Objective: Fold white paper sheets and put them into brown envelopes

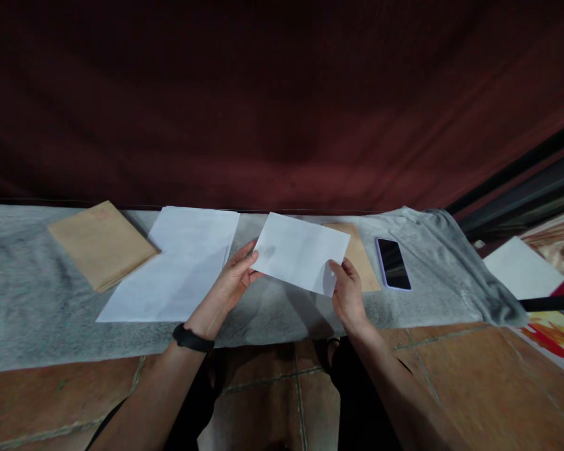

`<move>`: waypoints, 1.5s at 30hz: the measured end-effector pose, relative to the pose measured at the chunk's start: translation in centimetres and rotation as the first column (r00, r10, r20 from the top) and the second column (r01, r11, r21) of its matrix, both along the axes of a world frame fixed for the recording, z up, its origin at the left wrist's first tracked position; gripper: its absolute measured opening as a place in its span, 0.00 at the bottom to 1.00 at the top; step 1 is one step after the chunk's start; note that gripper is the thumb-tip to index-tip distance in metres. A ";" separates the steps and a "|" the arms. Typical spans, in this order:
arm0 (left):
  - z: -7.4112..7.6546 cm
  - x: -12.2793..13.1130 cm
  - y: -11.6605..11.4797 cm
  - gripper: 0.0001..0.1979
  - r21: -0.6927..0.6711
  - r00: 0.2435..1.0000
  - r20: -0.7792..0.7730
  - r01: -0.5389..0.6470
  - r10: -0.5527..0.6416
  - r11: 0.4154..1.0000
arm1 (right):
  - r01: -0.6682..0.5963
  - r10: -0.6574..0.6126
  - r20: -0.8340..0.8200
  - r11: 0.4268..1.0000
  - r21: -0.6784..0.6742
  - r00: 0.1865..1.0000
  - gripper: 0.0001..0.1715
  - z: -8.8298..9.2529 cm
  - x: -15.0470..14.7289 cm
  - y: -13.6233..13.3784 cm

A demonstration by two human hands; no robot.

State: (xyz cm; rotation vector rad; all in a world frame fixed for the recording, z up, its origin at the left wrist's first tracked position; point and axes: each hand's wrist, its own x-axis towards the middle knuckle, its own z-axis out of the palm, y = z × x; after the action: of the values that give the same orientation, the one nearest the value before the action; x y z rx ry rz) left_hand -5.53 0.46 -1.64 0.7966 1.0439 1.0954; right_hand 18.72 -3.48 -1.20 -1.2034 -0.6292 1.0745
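Observation:
A white sheet of paper (301, 250), apparently folded to a smaller size, is held up in front of me, tilted down to the right. My left hand (239, 274) pinches its left edge between thumb and fingers. At its lower right corner my right hand (346, 287) grips with the thumb on top. Partly hidden behind the paper lies a brown envelope (361, 263). To the left rests a stack of larger white sheets (178, 269), and a pile of brown envelopes (98, 241) overlaps its left side.
A grey cloth (272, 313) covers the narrow surface. A phone (393, 263) in a lilac case lies at the right. Behind hangs a dark red curtain (282, 150). Tiled floor (263, 401) shows below. Another white sheet (524, 269) and a colourful printed item (557, 332) are at far right.

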 end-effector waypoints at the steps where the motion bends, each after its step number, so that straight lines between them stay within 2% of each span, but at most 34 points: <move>1: -0.3 0.0 0.0 0.35 0.000 1.000 -0.023 -0.022 0.022 1.000 | -0.035 0.035 -0.004 0.999 -0.010 0.999 0.16 -0.1 0.0 0.0; 3: -0.7 -0.1 0.2 0.37 0.009 0.995 -0.081 -0.063 0.064 0.998 | -0.123 0.122 -0.028 0.992 -0.031 0.992 0.17 -0.2 0.1 -0.1; 6: -0.8 -0.6 0.5 0.29 0.098 0.970 -0.218 -0.088 0.108 0.991 | -0.231 0.223 -0.089 0.968 -0.100 0.971 0.19 -0.1 0.4 -0.1; 9: -0.5 -1.6 0.9 0.23 0.157 0.944 -0.321 -0.034 0.083 0.987 | -0.312 0.294 -0.117 0.929 -0.196 0.949 0.19 -0.1 0.9 -0.2; 12: -0.7 -2.6 1.6 0.22 0.151 0.936 -0.352 0.025 0.030 0.988 | -0.467 0.435 -0.169 0.829 -0.308 0.884 0.18 -0.4 1.4 -0.4; 14: -1.0 -3.0 2.0 0.22 0.188 0.917 -0.394 0.015 0.061 0.982 | -0.575 0.523 -0.238 0.737 -0.355 0.818 0.17 -0.7 1.4 -0.7; 16: -1.4 -3.0 2.2 0.23 0.294 0.842 -0.514 -0.005 0.163 0.956 | -0.629 0.557 -0.292 0.683 -0.372 0.778 0.17 -1.0 1.2 -1.0; 17: -1.6 -2.8 2.2 0.24 0.362 0.774 -0.593 0.007 0.224 0.932 | -0.635 0.555 -0.308 0.677 -0.372 0.773 0.17 -1.1 1.0 -1.1; 20: -1.7 -1.7 1.5 0.23 0.511 0.509 -0.771 0.134 0.383 0.849 | -0.630 0.526 -0.353 0.697 -0.343 0.774 0.16 -1.4 0.2 -1.4; 22: -1.7 -0.9 0.8 0.22 0.519 0.407 -0.821 0.239 0.401 0.820 | -0.621 0.503 -0.385 0.723 -0.304 0.774 0.16 -1.5 -0.5 -1.6; 24: -1.7 -0.3 0.0 0.21 0.477 0.403 -0.852 0.337 0.333 0.812 | -0.591 0.461 -0.420 0.761 -0.266 0.782 0.16 -1.5 -1.1 -1.8; 26: -1.7 0.1 -0.6 0.20 0.421 0.456 -0.865 0.431 0.210 0.798 | -0.534 0.395 -0.449 0.811 -0.239 0.801 0.17 -1.6 -1.5 -2.1; 28: -1.8 0.0 -1.0 0.20 0.403 0.510 -0.851 0.480 0.126 0.779 | -0.475 0.335 -0.466 0.851 -0.223 0.819 0.17 -1.7 -1.9 -2.4; 30: -1.8 -0.4 -1.1 0.23 0.415 0.543 -0.834 0.503 0.097 0.758 | -0.433 0.292 -0.482 0.876 -0.212 0.826 0.16 -1.9 -2.1 -2.7; 32: -1.9 -1.1 -1.1 0.29 0.415 0.539 -0.838 0.529 0.084 0.740 | -0.398 0.249 -0.505 0.892 -0.212 0.827 0.16 -2.1 -2.2 -2.9; 34: -2.1 -1.7 -1.1 0.34 0.381 0.503 -0.863 0.584 0.049 0.717 | -0.364 0.201 -0.524 0.903 -0.229 0.828 0.15 -2.3 -2.3 -3.0; 37: -2.3 -2.2 -1.4 0.37 0.344 0.469 -0.883 0.632 0.010 0.694 | -0.373 0.184 -0.543 0.890 -0.262 0.820 0.13 -2.5 -2.5 -3.1; 39: -2.4 -2.3 -1.5 0.37 0.348 0.485 -0.874 0.649 -0.015 0.677 | -0.454 0.237 -0.563 0.844 -0.283 0.792 0.10 -2.4 -2.6 -3.1; 41: -2.6 -2.4 -1.5 0.35 0.356 0.502 -0.863 0.679 -0.052 0.642 | -0.589 0.350 -0.586 0.757 -0.283 0.731 0.09 -1.9 -2.6 -3.2; 43: -2.6 -2.5 -1.4 0.33 0.344 0.493 -0.865 0.717 -0.094 0.606 | -0.756 0.521 -0.599 0.610 -0.236 0.608 0.14 -1.1 -2.2 -3.4; 45: -2.6 -2.7 -1.4 0.33 0.303 0.456 -0.880 0.751 -0.130 0.587 | -0.907 0.699 -0.595 0.397 -0.138 0.396 0.21 -0.1 -1.5 -3.8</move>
State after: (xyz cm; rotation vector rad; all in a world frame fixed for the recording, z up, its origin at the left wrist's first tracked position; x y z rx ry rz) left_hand -8.19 -0.91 -4.22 2.2286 0.9804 0.5218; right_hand 17.25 -7.27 -1.27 -0.9002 -0.6374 2.4453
